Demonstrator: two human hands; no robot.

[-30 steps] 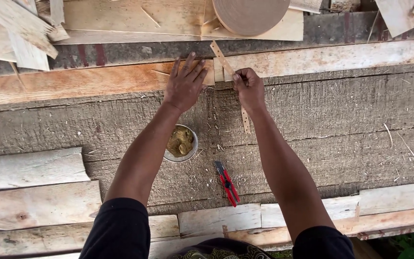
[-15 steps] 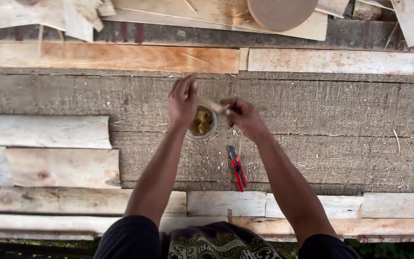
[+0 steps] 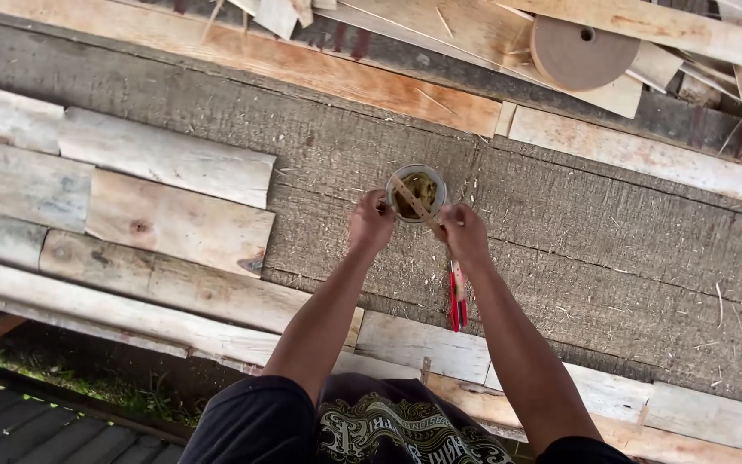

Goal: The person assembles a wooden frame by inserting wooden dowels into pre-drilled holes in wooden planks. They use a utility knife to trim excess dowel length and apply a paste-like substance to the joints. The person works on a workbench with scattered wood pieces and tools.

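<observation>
Over the grey woven mat (image 3: 611, 249) on the plank bench, both my hands sit at a small round tin (image 3: 416, 193) with yellowish-brown paste in it. Left hand (image 3: 371, 225) is curled against the tin's left wall, fingers closed; looks like it steadies the rim, but how firmly they wrap it I can't tell from this angle. Right hand (image 3: 463, 236) is pinched shut on a thin wooden stick (image 3: 411, 201), which runs diagonally across the tin's mouth, far end over the paste. Whether the tip is in the paste or just above it: can't tell. Red-handled pliers (image 3: 457, 296) lie on the mat just below my right hand, apart from it. Bare boards (image 3: 165, 163) to the left, a round wooden disc (image 3: 583, 51) on the scrap pile up top, well apart. Handling, my read: tin is light and stiff, and would slide or tip easily if pushed at the rim, so hold it low on the wall. Stick is light, slender, probably snaps if levered hard, so grip near the end, close to the tin, keep force along its length. Paste looks sticky, likely to drag on the stick.
</observation>
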